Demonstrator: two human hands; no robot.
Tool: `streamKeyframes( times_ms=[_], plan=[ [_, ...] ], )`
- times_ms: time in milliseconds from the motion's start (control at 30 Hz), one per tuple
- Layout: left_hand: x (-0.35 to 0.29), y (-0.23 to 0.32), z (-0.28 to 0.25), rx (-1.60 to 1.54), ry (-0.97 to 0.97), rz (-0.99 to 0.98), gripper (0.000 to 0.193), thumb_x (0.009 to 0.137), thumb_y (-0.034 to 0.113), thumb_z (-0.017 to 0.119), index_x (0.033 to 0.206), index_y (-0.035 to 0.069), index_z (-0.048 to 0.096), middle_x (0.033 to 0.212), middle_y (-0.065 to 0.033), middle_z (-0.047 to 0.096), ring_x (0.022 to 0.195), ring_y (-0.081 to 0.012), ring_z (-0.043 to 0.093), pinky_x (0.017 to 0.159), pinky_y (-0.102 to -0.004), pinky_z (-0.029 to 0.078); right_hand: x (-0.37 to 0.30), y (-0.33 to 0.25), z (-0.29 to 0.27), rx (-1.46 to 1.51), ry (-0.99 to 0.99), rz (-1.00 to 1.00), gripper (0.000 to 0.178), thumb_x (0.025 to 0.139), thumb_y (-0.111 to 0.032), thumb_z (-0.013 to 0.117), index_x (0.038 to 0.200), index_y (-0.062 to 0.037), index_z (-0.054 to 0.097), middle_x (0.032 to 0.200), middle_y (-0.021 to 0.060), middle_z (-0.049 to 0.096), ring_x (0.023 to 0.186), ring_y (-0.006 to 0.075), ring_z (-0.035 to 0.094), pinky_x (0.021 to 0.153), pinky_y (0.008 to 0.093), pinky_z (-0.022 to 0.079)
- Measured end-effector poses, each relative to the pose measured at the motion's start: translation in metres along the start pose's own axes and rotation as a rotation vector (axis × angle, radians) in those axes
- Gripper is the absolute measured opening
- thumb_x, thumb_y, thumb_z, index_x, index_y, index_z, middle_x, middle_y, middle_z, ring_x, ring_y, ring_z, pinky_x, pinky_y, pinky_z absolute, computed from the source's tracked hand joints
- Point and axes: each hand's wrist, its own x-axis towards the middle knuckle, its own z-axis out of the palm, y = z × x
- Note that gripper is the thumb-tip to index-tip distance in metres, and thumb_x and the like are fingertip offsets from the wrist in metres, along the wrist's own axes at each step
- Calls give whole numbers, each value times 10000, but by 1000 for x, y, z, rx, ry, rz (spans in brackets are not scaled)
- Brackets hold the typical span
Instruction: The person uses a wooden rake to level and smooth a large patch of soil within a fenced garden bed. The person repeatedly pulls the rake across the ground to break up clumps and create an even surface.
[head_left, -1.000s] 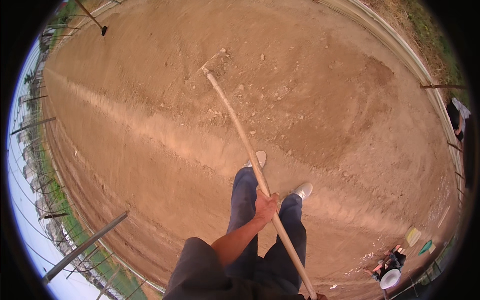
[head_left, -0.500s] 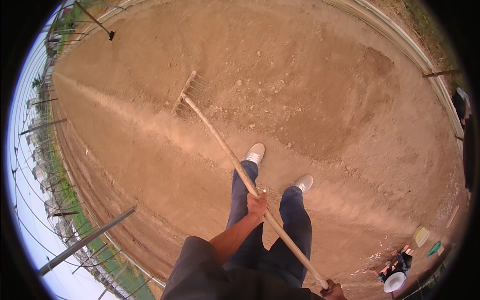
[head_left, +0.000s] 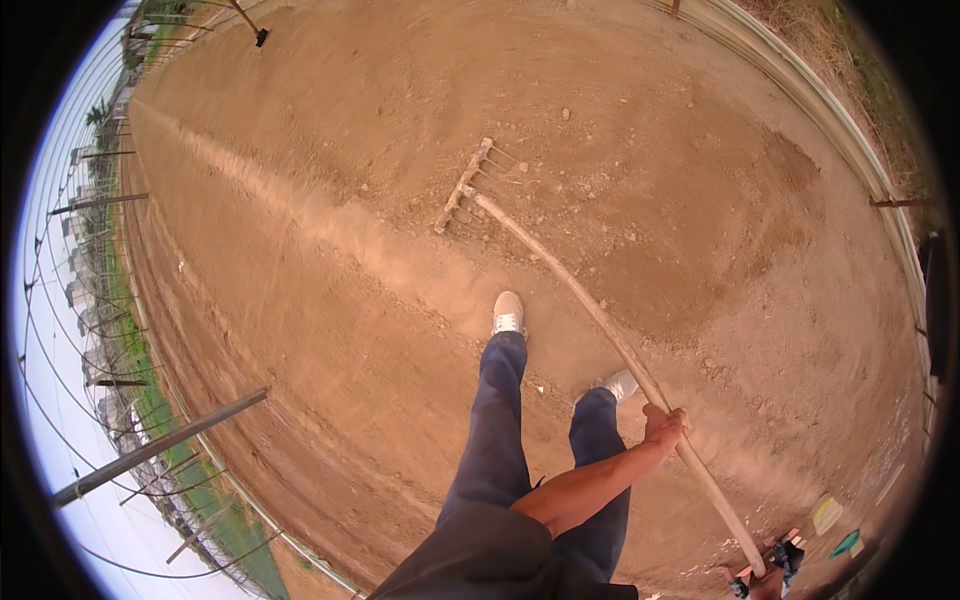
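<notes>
We have both hands on one long-handled rake (head_left: 610,330). Our left grip (head_left: 666,424) is clamped around its wooden handle (head_left: 716,495), with the left forearm (head_left: 585,491) reaching across to it from our body. Our right grip (head_left: 768,584), below and to the right of the left one, is closed around the handle's near end, close to the lower edge of view. From the left grip the handle slants up and leftward to the rake's head (head_left: 463,187), which lies well away from both grips, its thin tines (head_left: 508,158) pointing right among small clods on the soil (head_left: 330,330). We cannot tell how deep they sit.

Just left of the left grip and slightly above it is our right shoe (head_left: 622,385), partly behind the handle; our left shoe (head_left: 508,312) stands farther up and left. A darker patch of soil (head_left: 690,265) spreads above the left grip. Just beside the right grip we see another person (head_left: 790,556), partly hidden by it. Up and right of that grip lie a yellow thing (head_left: 826,514) and a green thing (head_left: 846,544). Far left of the left grip, a post (head_left: 165,445) slants across the border.
</notes>
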Motion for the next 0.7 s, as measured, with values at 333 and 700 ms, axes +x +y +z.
streamKeyframes(
  times_ms=[333,700],
  plan=[
    [71,103,-113,19,143,121,456,860,193,623,1000,-22,247,754,-152,554,525,-210,583,438,-335,473,87,-127,40,-135,72,-56,88,637,-28,585,714,13,573,609,207,591,573,324,615,532,395,468],
    [122,291,-355,21,466,323,294,801,181,646,662,-42,513,548,-139,566,467,-247,574,418,-367,454,138,-399,156,-116,-72,-254,147,681,-121,616,770,-7,584,672,239,606,688,403,631,613,424,499]
  ],
)
